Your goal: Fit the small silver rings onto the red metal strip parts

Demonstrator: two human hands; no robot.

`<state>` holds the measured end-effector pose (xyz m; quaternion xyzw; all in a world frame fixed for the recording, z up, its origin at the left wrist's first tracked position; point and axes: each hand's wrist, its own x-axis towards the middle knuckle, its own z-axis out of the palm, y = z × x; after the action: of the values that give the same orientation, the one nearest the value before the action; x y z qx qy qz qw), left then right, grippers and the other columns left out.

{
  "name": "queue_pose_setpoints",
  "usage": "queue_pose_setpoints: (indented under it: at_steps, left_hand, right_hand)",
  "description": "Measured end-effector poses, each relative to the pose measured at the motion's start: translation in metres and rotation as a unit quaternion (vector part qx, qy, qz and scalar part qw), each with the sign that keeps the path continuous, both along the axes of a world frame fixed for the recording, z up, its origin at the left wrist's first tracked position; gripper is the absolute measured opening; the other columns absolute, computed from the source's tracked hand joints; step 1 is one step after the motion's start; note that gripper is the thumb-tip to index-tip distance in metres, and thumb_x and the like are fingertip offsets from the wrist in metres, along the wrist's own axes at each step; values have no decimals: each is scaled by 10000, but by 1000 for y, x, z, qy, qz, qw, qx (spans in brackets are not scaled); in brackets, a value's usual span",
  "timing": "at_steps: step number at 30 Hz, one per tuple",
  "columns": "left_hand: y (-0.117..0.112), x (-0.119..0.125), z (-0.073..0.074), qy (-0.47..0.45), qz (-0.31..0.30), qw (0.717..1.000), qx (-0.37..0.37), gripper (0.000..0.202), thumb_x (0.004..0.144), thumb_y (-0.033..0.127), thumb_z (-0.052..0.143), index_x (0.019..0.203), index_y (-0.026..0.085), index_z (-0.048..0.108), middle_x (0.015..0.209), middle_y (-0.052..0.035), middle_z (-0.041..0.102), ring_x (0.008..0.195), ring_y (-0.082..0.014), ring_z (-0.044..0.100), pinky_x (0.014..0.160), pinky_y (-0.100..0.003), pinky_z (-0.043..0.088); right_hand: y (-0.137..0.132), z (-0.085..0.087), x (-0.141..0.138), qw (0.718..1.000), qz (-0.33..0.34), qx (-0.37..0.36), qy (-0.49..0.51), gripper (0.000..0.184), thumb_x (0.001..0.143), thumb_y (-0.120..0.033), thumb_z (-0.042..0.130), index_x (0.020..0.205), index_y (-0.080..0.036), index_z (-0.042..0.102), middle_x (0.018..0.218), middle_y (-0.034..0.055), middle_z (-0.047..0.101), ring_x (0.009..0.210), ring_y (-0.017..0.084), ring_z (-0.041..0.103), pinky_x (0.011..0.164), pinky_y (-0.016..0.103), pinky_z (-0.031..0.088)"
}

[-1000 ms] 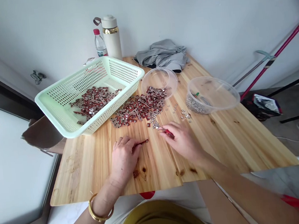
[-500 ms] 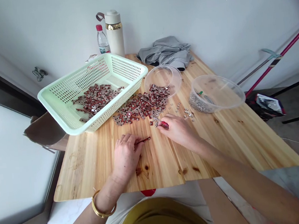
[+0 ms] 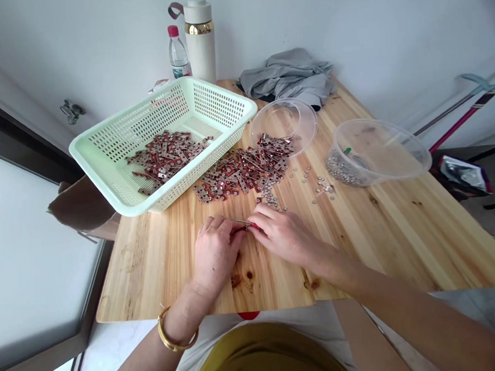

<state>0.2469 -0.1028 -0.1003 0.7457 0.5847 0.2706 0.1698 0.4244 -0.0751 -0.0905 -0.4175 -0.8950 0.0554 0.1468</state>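
My left hand (image 3: 216, 250) rests near the front of the wooden table, its fingers closed on a small reddish-brown strip that is mostly hidden. Opposite it, my right hand (image 3: 285, 237) pinches a slim metal tool with a red handle (image 3: 255, 225). The tool's thin shaft points left and lies over the strip, close to my left fingertips. Whether it touches the strip is too small to tell. Just beyond my hands are small round metal pieces (image 3: 268, 197) and a heap of reddish-brown strips with metal fittings (image 3: 246, 171).
A pale green basket (image 3: 169, 187) holding more strips stands at the left. Behind the heap lies a clear lid (image 3: 307, 122). At the right, a clear tub (image 3: 386, 175) contains small metal pieces. A bottle (image 3: 179, 58), a flask (image 3: 202, 50) and grey cloth (image 3: 289, 76) are at the back.
My right hand has moved left and toward me with the tool, from the small metal pieces to the strip in my left hand. The view has shifted slightly.
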Motion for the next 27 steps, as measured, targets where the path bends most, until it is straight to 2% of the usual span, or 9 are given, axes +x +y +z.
queue_pose_setpoints:
  at_steps: [6,11,14,17,19,23,27]
  left_hand:
    - [-1,2,0,15,15,1000,-7,38,853,215,667,823,197,681,830,-31,669,845,-209,578,773,-354,475]
    - [-1,2,1,8,23,1000,-9,55,837,202,683,784,194,668,807,-32,676,836,-210,583,767,-353,477]
    - [0,2,0,5,19,1000,-12,37,849,208,671,813,199,675,823,-29,677,837,-207,579,776,-353,474]
    - [0,0,0,-5,12,1000,-16,38,861,220,659,837,196,675,832,-30,670,836,-202,571,775,-348,475]
    - [0,-1,1,-10,10,1000,-16,44,862,223,658,835,190,670,820,-30,664,823,-200,569,762,-343,475]
    - [0,-2,2,-11,8,1000,-12,39,858,211,658,828,190,670,806,-32,662,819,-204,575,750,-340,476]
    - [0,-2,2,-20,7,1000,-14,32,857,200,655,835,192,677,801,-29,677,824,-208,578,758,-343,480]
  right_hand:
    - [-8,-2,5,999,17,-12,29,221,973,-158,435,879,-189,633,876,50,618,752,158,594,643,282,441]
    - [-19,-11,6,998,-5,-25,50,243,986,-166,405,936,-209,638,919,57,640,812,167,619,697,287,478]
    - [-20,-10,5,996,-12,-33,76,230,983,-166,415,960,-209,640,931,61,642,830,173,628,719,290,486]
    - [-12,-2,13,988,-34,-35,149,177,969,-179,466,951,-196,642,915,56,650,805,169,631,721,288,485]
    - [-1,4,25,980,-79,-24,180,150,957,-210,505,895,-192,641,890,54,653,772,169,626,702,289,474]
    - [22,7,53,981,-136,4,140,184,930,-248,532,780,-199,626,793,45,636,710,182,598,656,299,434]
    - [34,3,65,984,-135,-4,117,155,899,-224,553,765,-200,626,789,40,636,724,186,599,665,296,426]
